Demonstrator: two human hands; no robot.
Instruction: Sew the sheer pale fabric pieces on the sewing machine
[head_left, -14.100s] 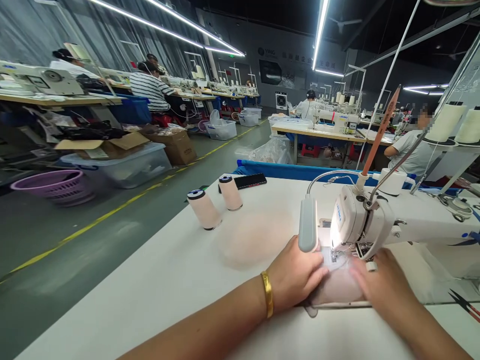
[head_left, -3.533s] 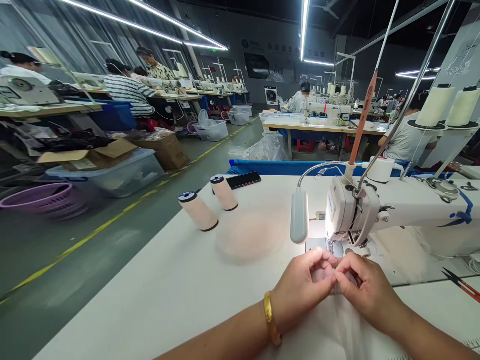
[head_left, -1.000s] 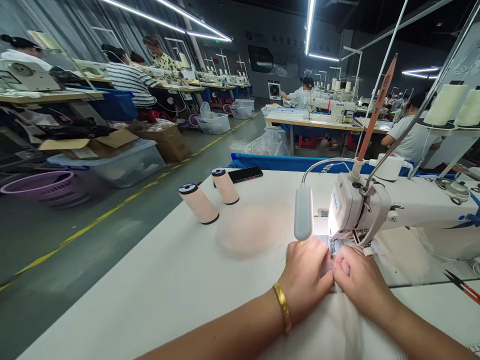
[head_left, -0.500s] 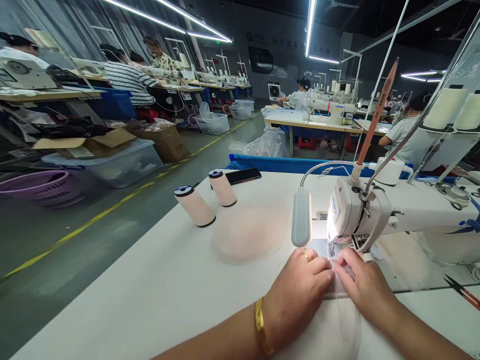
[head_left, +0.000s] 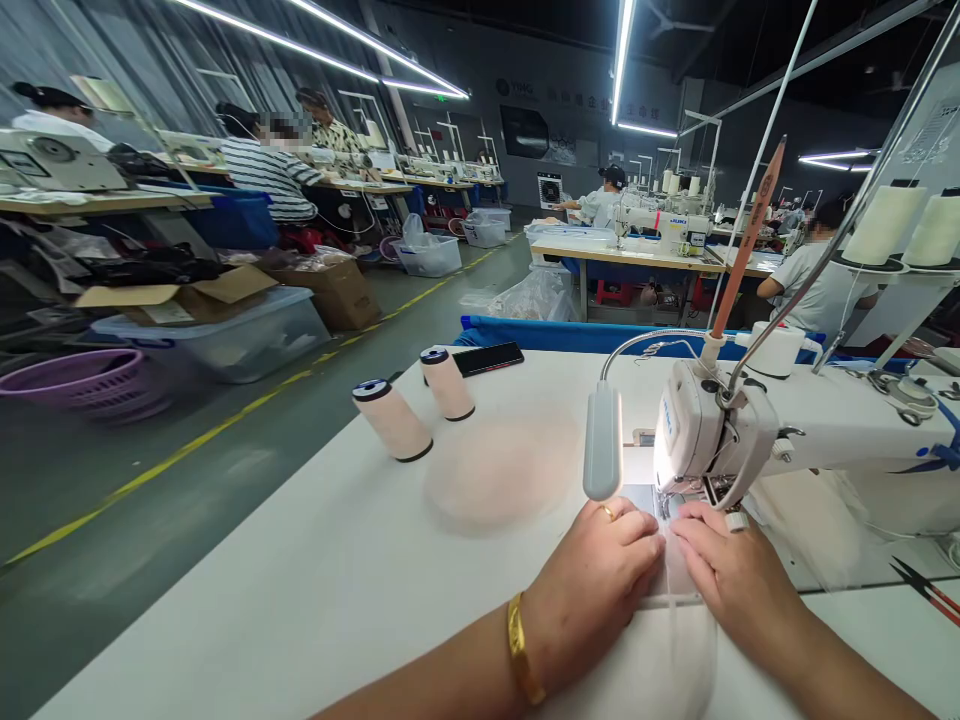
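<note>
A: Hands?
B: Left hand [head_left: 600, 570]: fingers bent, close together, tips at the cloth [head_left: 679, 580], left side. Pinching or only pressing, can't tell. Right hand [head_left: 739, 570]: loosely curled, fingertips at the right side; grip underneath hidden.

A: Cloth where?
B: Between the hands, pale and sheer, just near of the machine [head_left: 690, 430]. Loose part runs over the desk [head_left: 337, 580] toward the near side. Far end is right by the needle; under it or not, can't make out.

A: How far along?
B: Partway, I'd judge. Done: cloth brought up to the machine, both hands at it. No seam I can see. Remaining: near part of the cloth looks short of the needle, so most of that piece seems unworked.

A: Any finished ones?
B: Can't say. Sheer pile [head_left: 814, 525] right of the needle, under the machine's arm; sewn or waiting, unclear. Pinkish oval patch [head_left: 502, 475] on the left, too blurry.

A: Rest?
B: Lamp [head_left: 602, 440] lit, just left of the machine. Two spools [head_left: 394, 420] far left, phone [head_left: 491, 359] beside the farther one. Snips [head_left: 930, 592] on the right, not in hand.
</note>
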